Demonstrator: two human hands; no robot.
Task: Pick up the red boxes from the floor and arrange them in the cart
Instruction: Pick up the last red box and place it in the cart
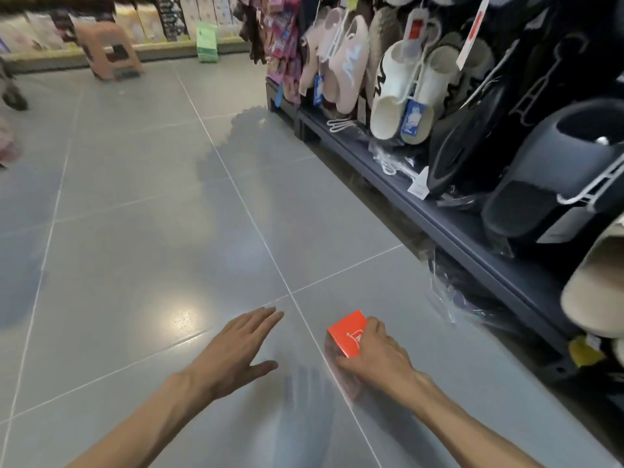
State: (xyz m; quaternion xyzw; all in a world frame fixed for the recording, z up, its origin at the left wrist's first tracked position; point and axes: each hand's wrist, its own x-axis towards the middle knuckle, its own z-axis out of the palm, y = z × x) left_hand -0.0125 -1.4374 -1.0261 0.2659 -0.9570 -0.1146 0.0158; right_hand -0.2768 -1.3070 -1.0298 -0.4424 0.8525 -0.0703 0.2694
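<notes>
Red box [347, 333] held in the right hand [378, 352], low over the grey tiled floor [135, 231], near the foot of the slipper rack [456, 228]. The fingers curl round the box's right side and near edge, gripping it; its top face, with a small white mark, tilts toward the camera. Whether the box has left the tiles or rests on them cannot be told, though a faint reddish reflection lies just below it. The left hand [236, 352] is empty and relaxed, palm down, fingers straight and close together, thumb spread, hovering over the floor well apart from the box; its blurred shadow or reflection falls on the tiles between the two forearms. Both forearms enter from the lower edge and reach forward and down. Progress, as a judgement: the pick-up of this one box appears to be at the grasp stage, and placement is not yet done. No cart is in view, so nothing can be said of boxes already arranged in it, and no other red box shows on the visible floor. What remains, at least, is to carry this box to the cart and set it in. A pink stool [108, 50] stands far off by the back shelves.
</notes>
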